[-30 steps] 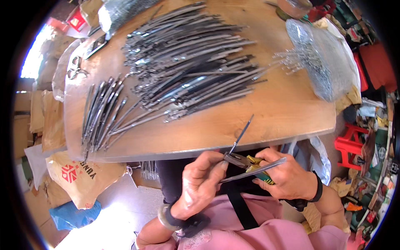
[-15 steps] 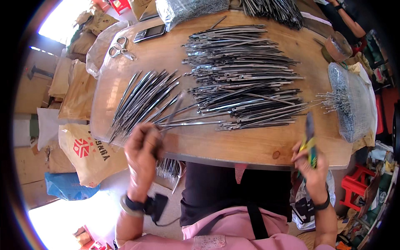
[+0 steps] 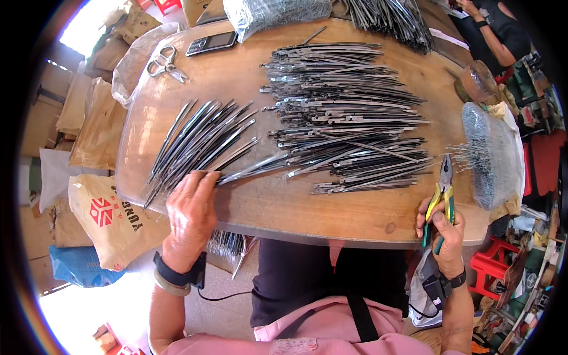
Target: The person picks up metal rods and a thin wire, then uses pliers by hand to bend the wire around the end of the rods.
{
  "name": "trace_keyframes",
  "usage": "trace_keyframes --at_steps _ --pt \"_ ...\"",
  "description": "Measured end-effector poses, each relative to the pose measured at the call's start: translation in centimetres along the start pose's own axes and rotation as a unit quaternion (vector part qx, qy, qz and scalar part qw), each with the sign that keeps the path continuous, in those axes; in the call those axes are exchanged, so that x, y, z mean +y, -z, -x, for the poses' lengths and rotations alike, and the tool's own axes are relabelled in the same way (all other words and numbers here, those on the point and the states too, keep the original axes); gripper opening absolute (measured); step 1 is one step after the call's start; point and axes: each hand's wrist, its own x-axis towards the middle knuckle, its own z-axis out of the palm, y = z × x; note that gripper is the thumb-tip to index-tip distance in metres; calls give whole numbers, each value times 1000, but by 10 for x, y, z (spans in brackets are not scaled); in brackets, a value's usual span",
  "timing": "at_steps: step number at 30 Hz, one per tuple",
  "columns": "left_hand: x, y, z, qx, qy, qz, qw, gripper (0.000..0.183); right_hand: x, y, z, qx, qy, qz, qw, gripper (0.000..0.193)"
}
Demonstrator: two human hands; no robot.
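At the left of the table, my left hand (image 3: 192, 204) is closed beside the near end of a fanned pile of dark metal strips (image 3: 204, 142). Its fingers pinch the end of a flat metal strip (image 3: 251, 170), slightly blurred, whose far end reaches the larger strip pile (image 3: 349, 112) in the middle. My right hand (image 3: 445, 228) grips pliers (image 3: 445, 188) with yellow and green handles, jaws pointing away from me. The jaw tips are close to thin wires sticking out of a wire bundle (image 3: 478, 155) wrapped in plastic; whether they touch a wire I cannot tell.
Scissors (image 3: 167, 64) and a button phone (image 3: 212, 43) lie at the table's far left. A plastic-wrapped bundle (image 3: 275, 18) and more strips (image 3: 390, 23) are at the back. A round container (image 3: 477, 81) stands far right. Another person's arm (image 3: 496, 41) shows beyond.
My left hand has turned palm down, and the strip in it has swung lower to the right. The pliers now show their handles apart, jaws closer to the wires. The whole view has shifted slightly.
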Motion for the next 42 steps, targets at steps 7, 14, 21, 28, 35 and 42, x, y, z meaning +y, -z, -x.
trace_keyframes --at_steps 7,14,21,28,35,42 --pt "-7 11 -11 -65 149 28 986 27 3 -2 2 -4 3 3 1000 23" --pt "17 13 -26 -83 169 -86 978 27 6 5 7 -9 15 -15 1000 20" --pt "-30 -4 -10 -40 91 -180 979 30 -30 26 -3 -27 93 -92 991 19" --pt "58 -13 -51 -11 28 117 993 38 -77 42 -41 82 297 443 842 14" --pt "86 -48 -99 -49 -83 81 992 18 -76 51 -93 20 417 676 607 25" --pt "101 -39 -107 -15 -63 109 992 11 -115 30 -59 115 448 586 665 17"
